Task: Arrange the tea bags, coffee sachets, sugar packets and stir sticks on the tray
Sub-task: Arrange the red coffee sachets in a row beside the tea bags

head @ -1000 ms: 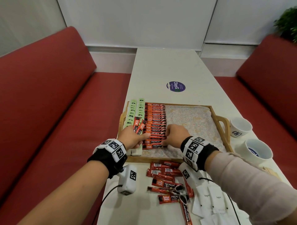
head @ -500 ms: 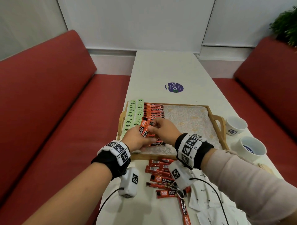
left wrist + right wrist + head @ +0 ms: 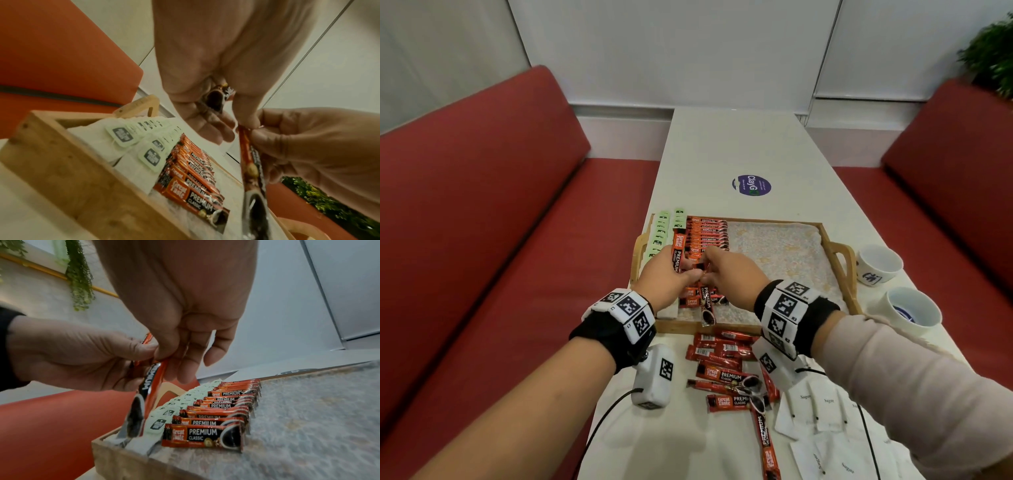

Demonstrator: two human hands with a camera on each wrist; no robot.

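Note:
A wooden tray [image 3: 774, 221] lined with cloth holds tea bags [image 3: 662, 229] with green tags along its left side. Beside them lies a row of red coffee sachets [image 3: 709, 231]. Above the tray's near left, my left hand [image 3: 686, 272] grips a small bundle of sachets [image 3: 678, 250] upright. My right hand [image 3: 710, 270] meets it and pinches the top of one sachet [image 3: 706, 305], which hangs down. The left wrist view shows that hanging sachet [image 3: 252, 170] in the right hand's fingers. The right wrist view shows the same sachet [image 3: 148, 394] over the tea bags [image 3: 160, 423].
Several loose coffee sachets [image 3: 726, 373] lie on the table before the tray, with white sugar packets [image 3: 818, 407] under my right forearm. Two white cups [image 3: 880, 263] [image 3: 909, 308] stand right of the tray. Red benches [image 3: 482, 222] flank the table.
My right hand left the sachet row, went to the bundle in my left hand and has drawn one sachet out and down. Both hands have risen a little.

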